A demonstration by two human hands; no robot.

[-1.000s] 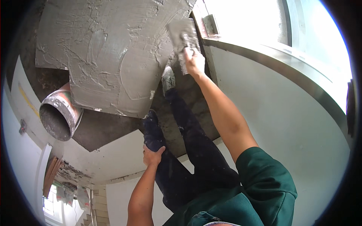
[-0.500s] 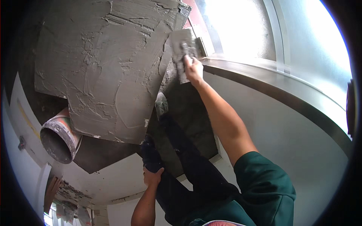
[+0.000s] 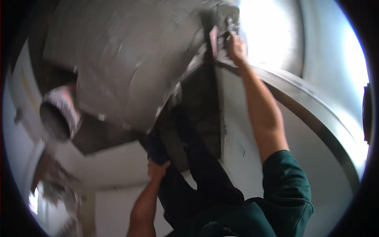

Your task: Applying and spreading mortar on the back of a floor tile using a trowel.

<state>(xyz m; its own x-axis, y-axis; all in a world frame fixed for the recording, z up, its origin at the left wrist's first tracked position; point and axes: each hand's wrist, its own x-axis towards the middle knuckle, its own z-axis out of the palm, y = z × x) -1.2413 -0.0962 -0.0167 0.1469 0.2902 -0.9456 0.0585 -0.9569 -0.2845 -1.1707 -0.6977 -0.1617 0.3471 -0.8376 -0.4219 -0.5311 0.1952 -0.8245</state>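
Far right, the right hand is curled round a plastering trowel beside the window; nearer, the left hand grips the left trouser leg; overreaching could knock trowel against glass.

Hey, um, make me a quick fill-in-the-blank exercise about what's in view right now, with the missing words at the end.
1. The left hand is on the trousers, while the trowel is in the ____ hand.
2. The bucket is on the ____ side of the picture.
3. In colour, the shirt is dark ____.

Missing words: right; left; green.
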